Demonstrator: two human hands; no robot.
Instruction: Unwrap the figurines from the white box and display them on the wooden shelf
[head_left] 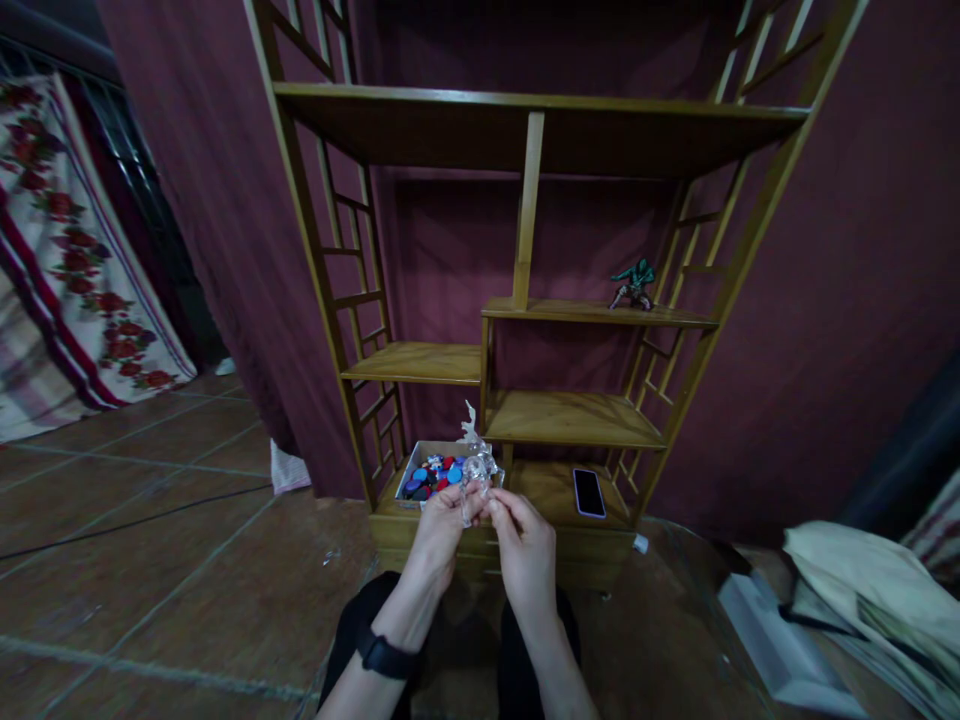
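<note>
My left hand (441,530), with a dark band on its wrist, is closed on crinkled clear plastic wrapping (481,466). Pinched fingers of my right hand (525,545) meet the left fingertips at the lower part of the same plastic. Whether anything is inside the wrapping, I cannot tell. Just behind the hands, an open cardboard box (398,492) holds several small red, blue, purple and black pieces. A pale, branching object (470,422) rises above the box's right corner; its lower part is hidden by the plastic.
The wooden shelf unit (536,100) stands before me, with a green figurine (634,284) on a right-hand shelf. A phone (589,493) lies on the lowest board. To the right are a white box (787,650) and pale cloth (862,565). Floral fabric (90,260) hangs at left.
</note>
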